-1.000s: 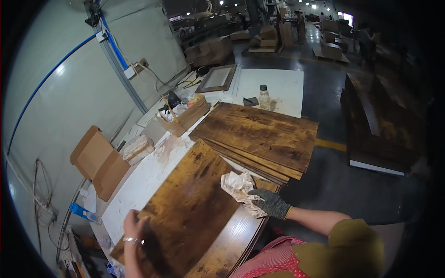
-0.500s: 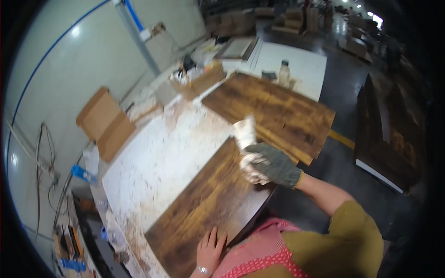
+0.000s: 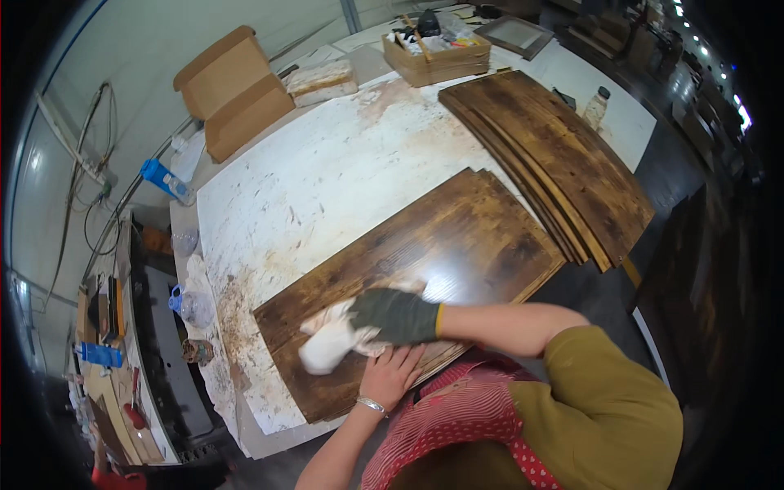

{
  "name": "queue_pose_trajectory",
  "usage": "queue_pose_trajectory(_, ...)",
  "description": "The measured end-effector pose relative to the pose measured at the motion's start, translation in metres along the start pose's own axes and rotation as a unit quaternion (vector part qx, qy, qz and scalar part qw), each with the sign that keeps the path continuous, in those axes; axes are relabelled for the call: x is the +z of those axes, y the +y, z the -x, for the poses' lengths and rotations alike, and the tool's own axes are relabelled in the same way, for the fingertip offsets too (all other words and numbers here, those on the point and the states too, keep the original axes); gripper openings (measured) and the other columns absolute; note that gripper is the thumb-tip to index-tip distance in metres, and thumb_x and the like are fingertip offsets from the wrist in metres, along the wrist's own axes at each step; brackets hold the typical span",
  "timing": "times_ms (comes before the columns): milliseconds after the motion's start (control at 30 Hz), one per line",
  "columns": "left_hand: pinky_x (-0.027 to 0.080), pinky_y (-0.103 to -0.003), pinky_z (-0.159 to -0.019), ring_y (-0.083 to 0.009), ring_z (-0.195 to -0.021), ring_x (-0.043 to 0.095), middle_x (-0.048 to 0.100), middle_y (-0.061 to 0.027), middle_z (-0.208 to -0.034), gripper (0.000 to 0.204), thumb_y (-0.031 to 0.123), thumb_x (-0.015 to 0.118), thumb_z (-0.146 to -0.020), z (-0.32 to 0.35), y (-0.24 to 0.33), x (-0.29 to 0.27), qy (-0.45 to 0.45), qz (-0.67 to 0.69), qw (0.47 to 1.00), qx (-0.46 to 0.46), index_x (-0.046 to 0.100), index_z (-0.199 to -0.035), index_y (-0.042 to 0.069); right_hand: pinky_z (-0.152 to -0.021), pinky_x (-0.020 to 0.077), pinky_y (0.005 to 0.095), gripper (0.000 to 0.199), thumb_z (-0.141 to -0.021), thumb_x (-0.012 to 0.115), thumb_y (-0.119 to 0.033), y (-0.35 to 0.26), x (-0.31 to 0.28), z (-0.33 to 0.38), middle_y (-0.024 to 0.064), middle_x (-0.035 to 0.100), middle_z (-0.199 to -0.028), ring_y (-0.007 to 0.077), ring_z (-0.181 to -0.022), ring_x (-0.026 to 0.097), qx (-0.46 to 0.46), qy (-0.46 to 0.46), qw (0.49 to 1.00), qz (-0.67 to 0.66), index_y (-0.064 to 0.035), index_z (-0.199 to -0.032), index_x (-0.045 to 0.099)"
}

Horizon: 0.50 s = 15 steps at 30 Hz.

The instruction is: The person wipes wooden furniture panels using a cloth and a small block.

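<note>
Gloved right hand is gripping a crumpled white cloth, wiping the dark stained wooden board on the bench, bare left hand open, bracing its near edge.

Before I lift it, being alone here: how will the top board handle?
The board is probably stiff and heavy, being long and flat. Its sheen suggests a slippery face. The right hand presses a rag on it.

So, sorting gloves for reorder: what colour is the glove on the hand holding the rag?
Dark grey-green with a yellow cuff edge, on the right hand; head view.
</note>
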<state>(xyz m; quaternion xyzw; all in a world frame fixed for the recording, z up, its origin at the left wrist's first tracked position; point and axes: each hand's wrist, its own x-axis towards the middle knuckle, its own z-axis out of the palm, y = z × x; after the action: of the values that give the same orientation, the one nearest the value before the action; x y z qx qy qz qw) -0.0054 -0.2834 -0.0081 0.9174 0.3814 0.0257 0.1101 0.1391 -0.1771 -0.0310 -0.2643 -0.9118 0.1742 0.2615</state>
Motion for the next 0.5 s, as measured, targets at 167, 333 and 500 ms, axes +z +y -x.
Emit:
queue_pose_trajectory(167,0.03,-0.042,-0.102,-0.0246,-0.125,0.039,0.039,-0.0014,-0.139,0.045,0.035,0.051,-0.087,0.004,-0.004,-0.004,0.052,0.016,0.997,0.046,0.045,-0.129,0.019,-0.079,0.0438,0.0413,0.025,-0.083,0.049,-0.024,0.123,-0.104,0.045,0.0193,0.06,-0.09,0.0299,-0.089,0.057,0.317,0.227,0.899,0.201,-0.0036,-0.093,0.059)
queue_pose_trajectory(333,0.03,-0.043,-0.102,-0.0256,-0.126,0.038,0.039,-0.0032,-0.139,0.046,0.035,0.05,-0.088,-0.012,-0.005,0.0,0.081,0.068,0.993,0.06,0.044,-0.13,0.019,-0.098,0.035,0.0416,0.034,-0.079,0.057,-0.019,0.078,-0.051,-0.02,0.0176,0.052,-0.117,0.0321,-0.114,0.046,0.092,0.094,0.974,0.184,-0.005,-0.11,0.056)
queue_pose_trajectory(500,0.029,-0.043,-0.102,-0.0297,-0.126,0.034,0.036,-0.0138,-0.139,0.054,0.041,0.044,-0.09,-0.016,-0.005,0.01,-0.038,0.281,0.958,-0.044,0.038,-0.135,0.012,-0.1,0.0333,0.0422,0.045,-0.074,0.064,-0.028,-0.054,0.086,-0.096,0.0161,0.051,-0.118,0.0349,-0.115,0.044,-0.157,0.03,0.977,-0.14,-0.0069,-0.113,0.055)
